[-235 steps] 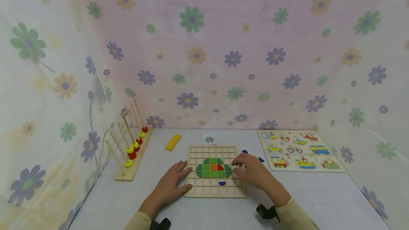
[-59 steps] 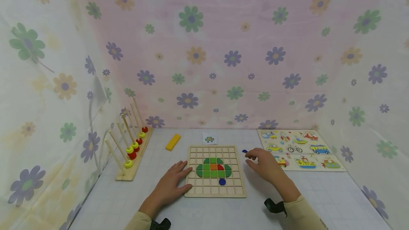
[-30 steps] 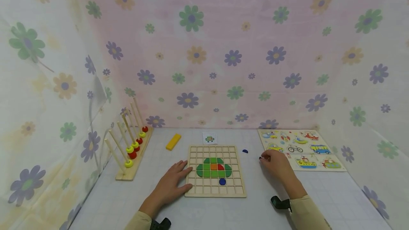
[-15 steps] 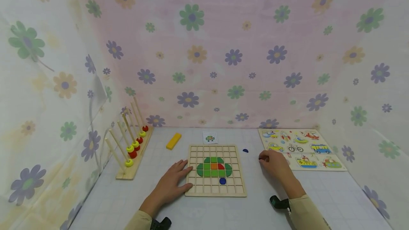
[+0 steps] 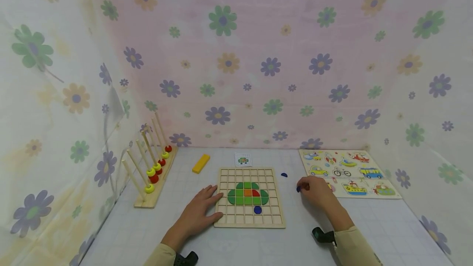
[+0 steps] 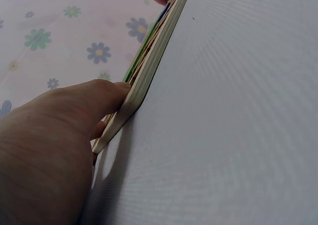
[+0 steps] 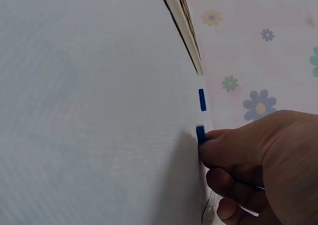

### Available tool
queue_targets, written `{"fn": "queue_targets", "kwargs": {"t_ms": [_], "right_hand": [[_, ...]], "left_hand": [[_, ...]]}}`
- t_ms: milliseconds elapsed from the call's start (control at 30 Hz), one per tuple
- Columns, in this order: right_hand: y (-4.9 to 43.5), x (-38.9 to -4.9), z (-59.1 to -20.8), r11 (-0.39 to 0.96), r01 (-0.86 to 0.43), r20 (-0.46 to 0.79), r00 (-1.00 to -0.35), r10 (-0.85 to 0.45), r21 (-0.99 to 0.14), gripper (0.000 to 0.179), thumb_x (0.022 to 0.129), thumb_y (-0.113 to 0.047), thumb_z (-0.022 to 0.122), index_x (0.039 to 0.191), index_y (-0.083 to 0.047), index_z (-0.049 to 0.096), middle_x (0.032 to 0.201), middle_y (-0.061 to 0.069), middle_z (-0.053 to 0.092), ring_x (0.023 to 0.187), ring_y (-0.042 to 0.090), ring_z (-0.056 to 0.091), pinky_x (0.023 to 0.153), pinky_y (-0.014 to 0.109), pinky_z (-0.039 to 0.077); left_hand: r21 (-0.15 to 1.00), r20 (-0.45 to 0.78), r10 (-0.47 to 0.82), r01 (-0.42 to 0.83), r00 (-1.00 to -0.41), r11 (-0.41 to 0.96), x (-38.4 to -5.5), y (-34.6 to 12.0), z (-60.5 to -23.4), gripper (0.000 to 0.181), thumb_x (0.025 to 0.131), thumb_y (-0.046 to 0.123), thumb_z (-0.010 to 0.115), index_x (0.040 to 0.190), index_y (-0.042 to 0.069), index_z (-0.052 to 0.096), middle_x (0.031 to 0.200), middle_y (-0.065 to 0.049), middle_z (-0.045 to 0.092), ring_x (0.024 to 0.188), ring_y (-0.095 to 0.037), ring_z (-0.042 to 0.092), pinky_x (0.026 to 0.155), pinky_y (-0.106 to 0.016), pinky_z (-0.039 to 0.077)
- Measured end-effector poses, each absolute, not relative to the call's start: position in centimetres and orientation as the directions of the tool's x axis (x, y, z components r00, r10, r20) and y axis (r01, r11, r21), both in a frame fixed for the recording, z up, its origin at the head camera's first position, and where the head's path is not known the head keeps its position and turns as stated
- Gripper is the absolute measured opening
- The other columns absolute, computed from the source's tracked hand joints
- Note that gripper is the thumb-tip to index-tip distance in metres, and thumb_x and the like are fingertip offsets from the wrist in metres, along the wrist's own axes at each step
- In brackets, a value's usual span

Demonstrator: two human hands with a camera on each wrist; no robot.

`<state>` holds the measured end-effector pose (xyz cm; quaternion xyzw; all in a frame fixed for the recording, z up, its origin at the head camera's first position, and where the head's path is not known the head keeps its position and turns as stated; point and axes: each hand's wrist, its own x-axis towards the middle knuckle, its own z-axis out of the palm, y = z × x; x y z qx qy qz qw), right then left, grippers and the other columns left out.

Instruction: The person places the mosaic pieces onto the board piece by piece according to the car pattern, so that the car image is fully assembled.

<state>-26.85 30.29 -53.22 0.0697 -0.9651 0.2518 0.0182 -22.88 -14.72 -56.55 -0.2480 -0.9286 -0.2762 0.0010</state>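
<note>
My right hand [image 5: 315, 192] pinches a small blue half-round piece [image 7: 200, 134] between thumb and fingers, to the right of the wooden grid board [image 5: 278, 216]. A second blue half-round piece [image 5: 284, 175] lies on the table beyond it, nearer the board's top right corner. On the board, green pieces [image 5: 239, 200] surround an orange square [image 5: 247, 192] and a red piece [image 5: 255, 193]. A blue round shape [image 5: 257, 209] made of halves sits below them. My left hand [image 5: 197, 208] rests along the board's left edge, fingers extended, with its thumb [image 6: 112, 93] touching the rim.
A small pattern card [image 5: 243, 159] lies behind the board, with a yellow block [image 5: 201, 163] to its left. The peg stand [image 5: 148, 203] with red and yellow beads stands far left. A picture puzzle board [image 5: 369, 184] lies at right, partly behind my right hand.
A second blue half now completes the round shape on the board. My right hand has moved from the board rightward and picked up another blue half-round piece. My left hand stays put.
</note>
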Motion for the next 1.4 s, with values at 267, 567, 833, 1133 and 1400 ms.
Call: {"fn": "queue_targets", "kwargs": {"t_ms": [267,567,833,1133,1400], "right_hand": [[29.8,-26.5,-52.9,0.853,-0.156,0.066,-0.988,-0.142,-0.499,0.014,0.093,-0.003,0.081,0.106,-0.010,0.082,0.094,-0.002,0.069,0.086,0.020,0.059,0.078,0.041,0.055],[29.6,-26.4,-53.0,0.859,-0.191,0.088,-0.982,-0.170,-0.475,0.012,0.094,-0.005,0.082,0.105,-0.010,0.083,0.098,-0.002,0.073,0.087,0.018,0.063,0.085,0.046,0.060],[29.1,-26.1,-52.5,0.846,-0.193,0.126,-0.981,-0.150,-0.496,0.013,0.096,-0.008,0.083,0.108,-0.011,0.084,0.100,-0.003,0.075,0.087,0.016,0.064,0.080,0.039,0.059],[27.1,-25.2,-50.7,0.822,-0.238,0.159,-0.971,-0.181,-0.517,0.012,0.096,-0.009,0.083,0.107,-0.015,0.084,0.095,-0.008,0.070,0.084,0.015,0.058,0.072,0.033,0.052],[24.6,-24.4,-50.3,0.803,-0.295,0.195,-0.955,-0.225,-0.518,0.015,0.094,-0.009,0.085,0.106,-0.017,0.084,0.092,-0.013,0.068,0.083,0.011,0.058,0.071,0.030,0.053]], "left_hand": [[0.516,0.149,0.468,0.472,-0.871,0.714,-22.8,-14.8,-56.5,0.068,0.100,0.055,0.072,0.155,0.016,0.063,0.169,-0.010,0.045,0.159,-0.036,0.033,0.126,-0.063,0.030],[0.520,0.145,0.465,0.467,-0.874,0.715,-22.7,-14.7,-56.3,0.066,0.101,0.053,0.072,0.155,0.018,0.063,0.170,-0.008,0.044,0.160,-0.035,0.032,0.126,-0.062,0.030],[0.514,0.152,0.461,0.469,-0.874,0.718,-22.7,-14.7,-56.3,0.065,0.100,0.052,0.073,0.155,0.017,0.064,0.170,-0.008,0.044,0.159,-0.035,0.033,0.125,-0.062,0.031],[0.521,0.157,0.471,0.478,-0.868,0.707,-22.8,-14.7,-56.5,0.066,0.101,0.054,0.072,0.155,0.018,0.063,0.170,-0.008,0.044,0.160,-0.035,0.032,0.126,-0.063,0.031],[0.515,0.144,0.465,0.467,-0.874,0.718,-22.9,-14.7,-56.6,0.067,0.101,0.055,0.072,0.156,0.019,0.063,0.170,-0.007,0.044,0.160,-0.036,0.031,0.125,-0.064,0.031]]}}
